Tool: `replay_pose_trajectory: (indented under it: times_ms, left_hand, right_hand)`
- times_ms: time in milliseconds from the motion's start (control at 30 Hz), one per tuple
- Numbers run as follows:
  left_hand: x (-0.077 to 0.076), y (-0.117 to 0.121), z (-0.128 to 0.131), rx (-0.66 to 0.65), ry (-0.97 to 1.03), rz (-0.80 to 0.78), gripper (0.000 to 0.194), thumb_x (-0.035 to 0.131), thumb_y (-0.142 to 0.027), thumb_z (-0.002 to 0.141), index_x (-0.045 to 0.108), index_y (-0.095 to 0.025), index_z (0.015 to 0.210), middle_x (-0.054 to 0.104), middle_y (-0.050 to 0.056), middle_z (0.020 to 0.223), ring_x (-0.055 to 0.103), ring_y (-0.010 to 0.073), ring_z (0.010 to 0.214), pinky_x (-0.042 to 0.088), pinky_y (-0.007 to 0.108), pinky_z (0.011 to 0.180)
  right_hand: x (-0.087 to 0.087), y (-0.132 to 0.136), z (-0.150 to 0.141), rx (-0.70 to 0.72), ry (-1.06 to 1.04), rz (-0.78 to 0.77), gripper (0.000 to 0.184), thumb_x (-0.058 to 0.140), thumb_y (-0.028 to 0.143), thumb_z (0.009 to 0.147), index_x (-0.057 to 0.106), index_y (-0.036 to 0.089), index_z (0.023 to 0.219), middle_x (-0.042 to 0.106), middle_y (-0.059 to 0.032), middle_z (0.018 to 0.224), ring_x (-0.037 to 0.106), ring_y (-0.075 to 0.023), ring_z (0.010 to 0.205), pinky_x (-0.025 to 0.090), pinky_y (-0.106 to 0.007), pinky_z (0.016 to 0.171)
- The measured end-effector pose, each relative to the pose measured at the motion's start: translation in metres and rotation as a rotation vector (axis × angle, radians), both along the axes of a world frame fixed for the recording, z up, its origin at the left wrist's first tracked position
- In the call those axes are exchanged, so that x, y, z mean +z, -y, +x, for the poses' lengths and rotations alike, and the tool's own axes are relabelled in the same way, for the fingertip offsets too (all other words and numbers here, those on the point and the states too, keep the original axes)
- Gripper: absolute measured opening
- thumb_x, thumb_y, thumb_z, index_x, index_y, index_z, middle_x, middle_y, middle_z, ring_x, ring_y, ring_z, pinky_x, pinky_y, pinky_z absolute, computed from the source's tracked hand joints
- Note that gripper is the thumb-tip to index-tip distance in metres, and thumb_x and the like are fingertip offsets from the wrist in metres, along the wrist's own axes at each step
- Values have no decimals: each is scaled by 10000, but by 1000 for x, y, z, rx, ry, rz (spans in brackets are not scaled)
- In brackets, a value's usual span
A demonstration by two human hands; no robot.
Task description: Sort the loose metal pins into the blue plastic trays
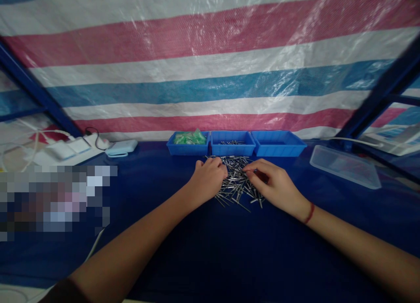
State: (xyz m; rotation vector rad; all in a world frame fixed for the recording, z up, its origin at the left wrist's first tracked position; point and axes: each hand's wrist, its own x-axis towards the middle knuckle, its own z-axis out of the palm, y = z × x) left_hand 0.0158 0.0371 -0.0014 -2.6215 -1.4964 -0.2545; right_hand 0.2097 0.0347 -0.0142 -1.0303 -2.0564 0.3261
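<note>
A loose pile of thin silvery metal pins, which look like blind rivets [236,180], lies on the dark blue tabletop [210,255]. My left hand [208,180] rests at the pile's left edge with its fingers curled down; whatever they hold is hidden. From the right, my right hand [275,182] reaches over the pile, thumb and forefinger pinched together among the pins. What sits between those fingertips is too small to make out. Just behind the pile, the middle blue bin [232,151] contains some similar pins.
The left blue bin [188,150] holds green plastic packaging [190,138]; the right blue bin [278,151] adjoins the middle one. A clear plastic lid [344,166] lies at right. At left are a light blue case [121,148] and a power strip [75,150]. Striped sheeting [210,88] hangs behind.
</note>
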Motion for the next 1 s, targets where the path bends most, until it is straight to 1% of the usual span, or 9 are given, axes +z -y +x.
replay_pose_trajectory:
  times_ms: [67,167,267,367,467,667,800,900,1000]
  left_hand:
    - [1,-2,-2,0,25,-10,256,393,-231,917,644,-183,902,564,75,1015,512,231,929,364,357,727]
    - [4,-5,-7,-15,68,-49,228,456,-279,887,678,-228,878,569,49,1031,514,236,948,371,363,745]
    - [7,-6,-10,-27,91,-86,189,516,-305,850,692,-258,901,591,36,1023,522,247,954,377,369,746]
    - [8,-5,-8,-37,105,-88,179,534,-315,845,696,-259,895,609,30,1014,533,246,948,379,366,738]
    - [6,-3,-3,-48,101,-62,168,541,-312,851,695,-247,865,620,21,986,542,237,935,378,357,725]
    - [-2,0,4,-44,34,5,205,475,-289,902,650,-183,900,610,51,982,547,237,939,362,337,690]
    - [-2,0,3,-40,19,57,186,450,-267,919,606,-167,932,599,58,1015,541,226,942,342,336,702]
    - [2,-1,2,-6,62,95,173,426,-250,932,585,-181,940,621,38,971,548,208,913,325,344,737]
    - [7,-1,2,-14,174,98,182,409,-261,942,577,-197,916,647,1,883,568,182,855,324,347,768]
  right_hand:
    - [1,0,0,-1,0,2,145,505,210,843,646,186,867,635,-44,808,584,-157,680,469,-293,586]
    - [2,0,-1,-2,4,-6,145,505,210,842,647,186,864,634,-41,796,584,-157,672,471,-295,584]
    - [0,-1,-1,10,4,-12,149,501,206,845,645,180,867,638,-48,819,591,-161,702,473,-296,601]
    - [-2,-2,0,19,-2,-20,148,501,198,844,642,178,882,640,-52,844,593,-163,725,474,-299,624]
    - [-3,-2,0,17,-1,-33,148,505,203,842,643,181,891,636,-50,836,588,-162,706,469,-296,610]
    - [-2,-1,0,11,-5,-36,142,508,215,842,639,184,885,631,-43,806,575,-153,665,459,-287,582]
    - [-2,-1,0,15,-5,-25,144,505,210,844,639,190,895,629,-39,809,577,-154,676,459,-286,585]
    - [-1,0,0,13,-7,-24,142,506,220,846,637,191,893,626,-36,797,565,-148,644,460,-290,581]
    - [2,2,0,20,-17,-34,139,502,247,858,629,190,849,627,-41,804,569,-155,667,462,-298,602]
